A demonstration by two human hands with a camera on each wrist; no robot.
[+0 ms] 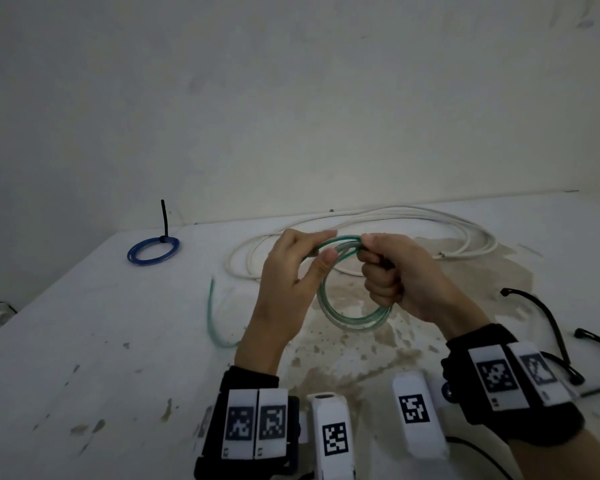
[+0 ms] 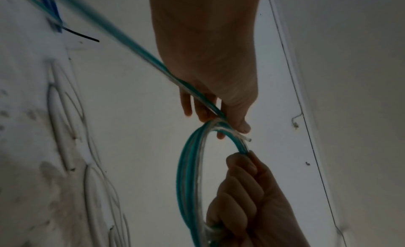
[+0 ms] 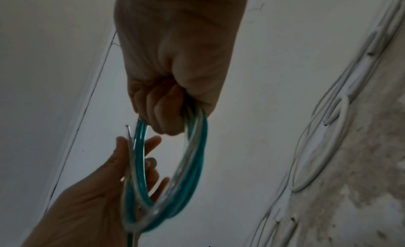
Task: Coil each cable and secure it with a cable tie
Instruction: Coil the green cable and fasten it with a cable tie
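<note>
Your right hand (image 1: pixel 392 271) is fisted tight around the green coil (image 1: pixel 352 306), holding it up above the table (image 1: pixel 84 341). Your left hand (image 1: pixel 291 271) pinches the top of that coil between thumb and fingers, feeding the next turn across. The loose green tail (image 1: pixel 211 306) trails down to the table on your left, so there's more to wind.

Here's the danger: the cut end (image 2: pixel 248 139) pokes free just past your left thumb. Ease that pinch and I reckon the springy turns fan out and the coil loses its shape. Drag the tail in too fast and it could kink or twist the loops.

You'll also need a spare hand for a tie, and both are busy. The black ties (image 1: pixel 548 323) lie on the table off to your right, near your wrist; reaching over means trusting the coil to one fist.

Behind your hands, the white cable (image 1: pixel 395 216) sprawls loose, not yet coiled. Far left, the blue coil (image 1: pixel 153 251) sits tied, its black tie tail standing upright. Nothing blocks your reach.
</note>
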